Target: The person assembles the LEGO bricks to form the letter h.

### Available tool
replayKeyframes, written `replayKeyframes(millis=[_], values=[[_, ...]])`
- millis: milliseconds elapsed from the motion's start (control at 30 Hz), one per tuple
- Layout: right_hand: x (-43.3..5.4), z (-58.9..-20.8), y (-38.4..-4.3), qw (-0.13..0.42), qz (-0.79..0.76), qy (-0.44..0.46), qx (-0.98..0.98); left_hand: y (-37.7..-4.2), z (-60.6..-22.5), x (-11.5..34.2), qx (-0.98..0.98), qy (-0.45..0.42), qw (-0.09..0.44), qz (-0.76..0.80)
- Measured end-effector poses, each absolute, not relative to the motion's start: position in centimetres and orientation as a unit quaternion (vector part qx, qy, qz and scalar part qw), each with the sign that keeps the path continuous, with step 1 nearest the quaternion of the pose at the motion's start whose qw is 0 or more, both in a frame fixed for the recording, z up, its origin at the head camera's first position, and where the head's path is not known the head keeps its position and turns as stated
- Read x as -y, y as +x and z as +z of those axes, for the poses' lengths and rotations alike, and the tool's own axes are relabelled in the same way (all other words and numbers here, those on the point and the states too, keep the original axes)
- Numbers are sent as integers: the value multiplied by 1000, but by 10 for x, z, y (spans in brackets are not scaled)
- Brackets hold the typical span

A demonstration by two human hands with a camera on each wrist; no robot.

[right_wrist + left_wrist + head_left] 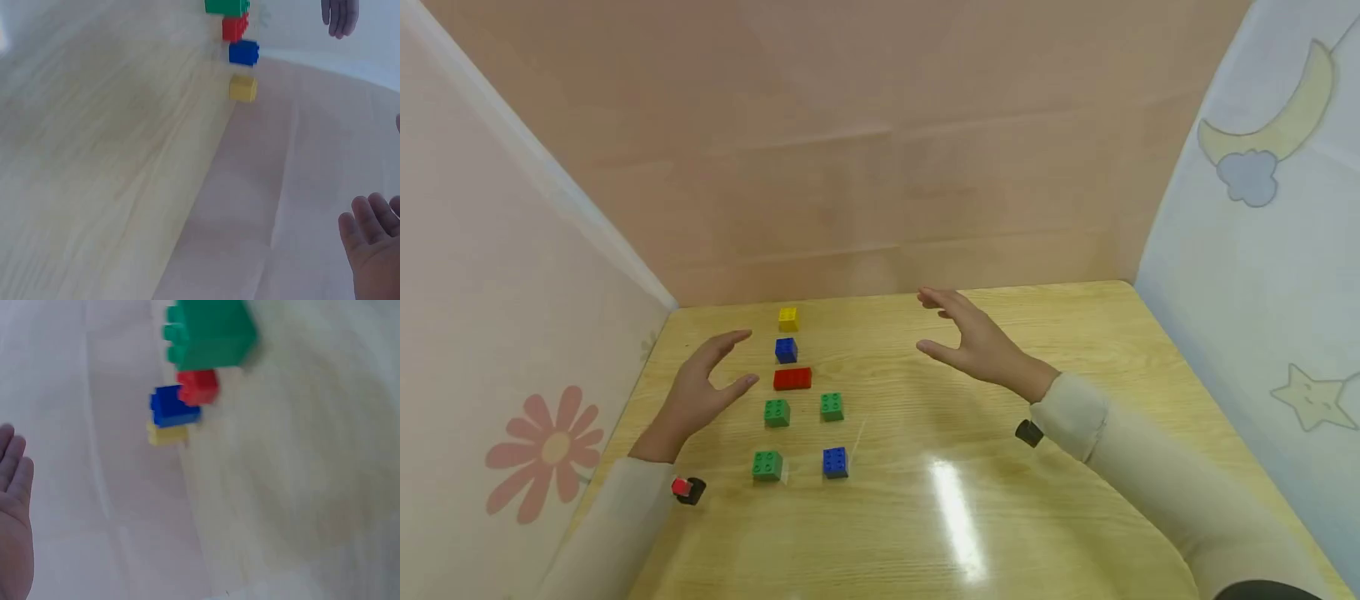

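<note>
My left hand [694, 392] is held over the left part of the table, thumb and fingers spread apart with nothing between them. Just right of it, a column of toy building bricks runs toward the back: a green brick [777, 413], a red brick [793, 379], a blue brick [786, 350] and a yellow brick [787, 319]. Nearer the front are two more green bricks [767, 466] [832, 407] and a second blue brick [836, 462]. Over the right half, my right hand [981, 340] hovers with its fingers extended, holding nothing, well away from the bricks.
The light wooden table [1075, 517] ends at a plain pinkish-brown back panel [880, 167]. A side panel with a flower [556, 448] stands at the left, another with a moon [1292, 117] at the right. Each wrist wears a small dark device.
</note>
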State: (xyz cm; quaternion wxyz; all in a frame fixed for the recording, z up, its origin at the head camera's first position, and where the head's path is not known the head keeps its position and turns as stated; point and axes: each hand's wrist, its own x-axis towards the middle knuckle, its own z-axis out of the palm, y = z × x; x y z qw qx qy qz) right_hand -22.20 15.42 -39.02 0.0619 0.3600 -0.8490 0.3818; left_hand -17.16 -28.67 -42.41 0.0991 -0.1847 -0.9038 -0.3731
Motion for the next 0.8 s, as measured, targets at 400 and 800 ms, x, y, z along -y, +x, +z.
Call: replayKeyframes(millis=[400,800], values=[[-130,-411,-187,13,422,380,823,-126,-453,294,890,-170,25,-423],[-103,-445,-162,-51,393,397,828,-104,-478,291,887,-173,-40,-425]])
